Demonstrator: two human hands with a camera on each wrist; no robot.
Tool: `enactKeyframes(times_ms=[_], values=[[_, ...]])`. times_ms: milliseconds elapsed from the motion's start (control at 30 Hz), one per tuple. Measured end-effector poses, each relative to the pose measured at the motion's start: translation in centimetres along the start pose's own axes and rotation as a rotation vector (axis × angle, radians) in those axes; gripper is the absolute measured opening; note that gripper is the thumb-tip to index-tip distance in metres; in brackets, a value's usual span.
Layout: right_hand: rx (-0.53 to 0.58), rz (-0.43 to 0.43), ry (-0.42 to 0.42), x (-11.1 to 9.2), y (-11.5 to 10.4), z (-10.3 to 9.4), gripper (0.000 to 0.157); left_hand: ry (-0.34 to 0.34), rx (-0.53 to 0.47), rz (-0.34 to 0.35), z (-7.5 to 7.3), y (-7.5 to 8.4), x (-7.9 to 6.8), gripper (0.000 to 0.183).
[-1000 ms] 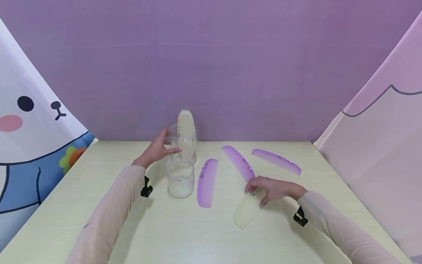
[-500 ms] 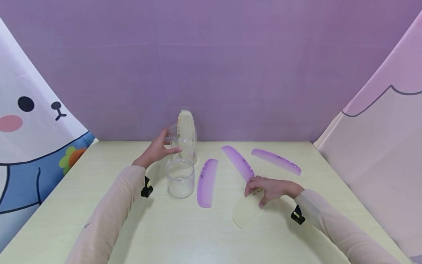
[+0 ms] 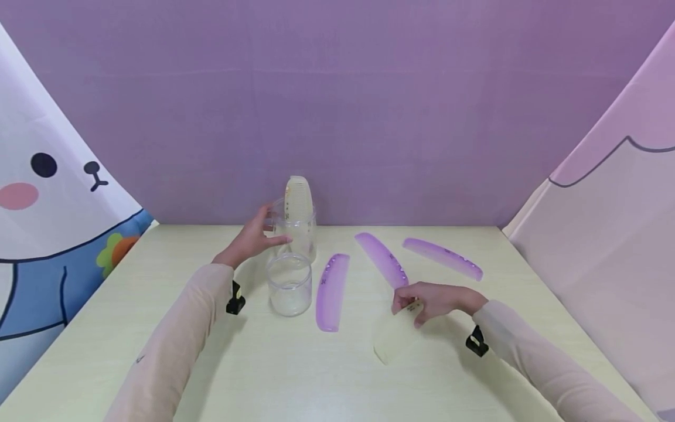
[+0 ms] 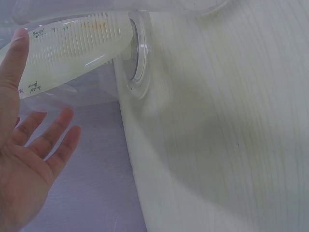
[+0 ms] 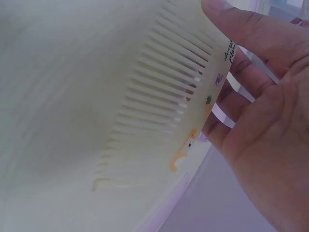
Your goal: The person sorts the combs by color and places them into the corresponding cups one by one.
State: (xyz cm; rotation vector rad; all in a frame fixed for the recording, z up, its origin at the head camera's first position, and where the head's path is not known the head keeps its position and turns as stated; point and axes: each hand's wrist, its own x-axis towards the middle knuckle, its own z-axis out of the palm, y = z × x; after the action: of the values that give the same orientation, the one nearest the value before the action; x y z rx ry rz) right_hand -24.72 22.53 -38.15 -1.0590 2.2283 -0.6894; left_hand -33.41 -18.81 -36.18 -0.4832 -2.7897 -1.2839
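Observation:
My left hand (image 3: 254, 235) is around a clear jar (image 3: 308, 243) at the back, thumb in front and fingers on its far side. Pale yellow combs (image 4: 72, 48) stand in this jar, their tops above the rim. In front of it is a second clear jar (image 3: 290, 293). My right hand (image 3: 435, 300) pinches a pale yellow comb (image 5: 193, 104) by its spine, thumb on one face and fingers on the other. The comb slants toward the table front, and its pale body blends into the tabletop in the head view.
Three purple combs lie on the table (image 3: 295, 375): one upright purple comb (image 3: 332, 293) right of the front jar, a slanted purple comb (image 3: 381, 258) just beyond my right hand, and another purple comb (image 3: 443, 258) at the back right. A purple cloth (image 3: 337, 117) rises behind the table.
The yellow comb in my right hand has tilted, showing less of its face, and my right wrist has shifted slightly. My left hand and the jars stay in place.

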Motion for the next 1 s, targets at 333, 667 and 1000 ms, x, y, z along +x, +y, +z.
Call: enactKeyframes(times_ms=[333,667,1000], values=[[0.050,0.016,-0.055,0.2,0.1,-0.6,0.026,0.001,0.014,-0.008,0.0,0.2,0.0,0.101],[0.077,-0.014,-0.075,0.4,0.5,-1.4,0.025,0.002,0.011,-0.001,0.0,0.4,-0.1,0.098],[0.092,-0.069,-0.017,0.6,1.0,-2.3,0.021,0.003,0.013,-0.004,0.0,0.2,0.0,0.099]])
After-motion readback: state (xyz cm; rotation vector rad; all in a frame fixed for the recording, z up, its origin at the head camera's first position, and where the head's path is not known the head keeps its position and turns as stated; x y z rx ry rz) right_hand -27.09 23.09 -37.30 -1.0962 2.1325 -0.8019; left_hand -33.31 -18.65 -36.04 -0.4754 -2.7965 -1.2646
